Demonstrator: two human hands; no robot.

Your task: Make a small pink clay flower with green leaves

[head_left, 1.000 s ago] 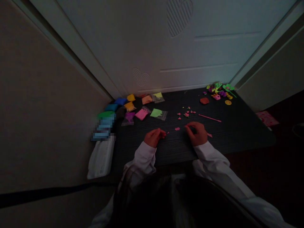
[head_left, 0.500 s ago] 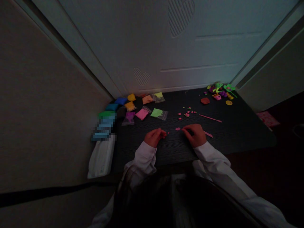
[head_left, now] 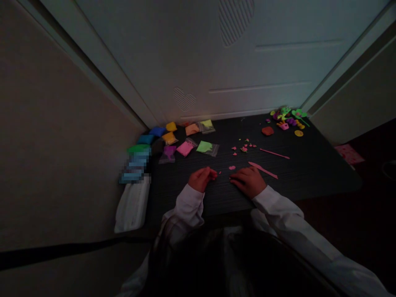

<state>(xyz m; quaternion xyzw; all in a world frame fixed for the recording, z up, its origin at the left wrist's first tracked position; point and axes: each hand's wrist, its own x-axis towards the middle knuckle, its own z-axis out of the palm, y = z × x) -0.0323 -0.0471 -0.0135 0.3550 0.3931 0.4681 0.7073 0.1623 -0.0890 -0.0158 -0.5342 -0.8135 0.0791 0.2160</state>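
My left hand (head_left: 200, 180) rests on the dark table with its fingers curled together; what they hold, if anything, is too small to make out. A tiny pink clay bit (head_left: 220, 172) lies just off its fingertips. My right hand (head_left: 248, 181) lies low on the table, fingers stretched towards the left and nothing visible in them. Just beyond those fingers is a flat pink clay piece (head_left: 232, 168). A pink modelling knife (head_left: 263, 170) lies beside the right hand, and a thin pink modelling tool (head_left: 274, 153) lies farther back. Several small pink-and-green clay pieces (head_left: 244, 149) are scattered ahead.
Bags of coloured clay, including a pink bag (head_left: 185, 148) and a green bag (head_left: 205, 147), line the table's back left. A white packet (head_left: 132, 206) lies at the left edge. A red lump (head_left: 267, 130) and finished clay figures (head_left: 286, 117) stand back right, near the white door (head_left: 198, 53).
My right hand has moved down and slightly left, away from the flat pink piece, and its fingers have straightened. More of the modelling knife shows. The left hand has stayed put.
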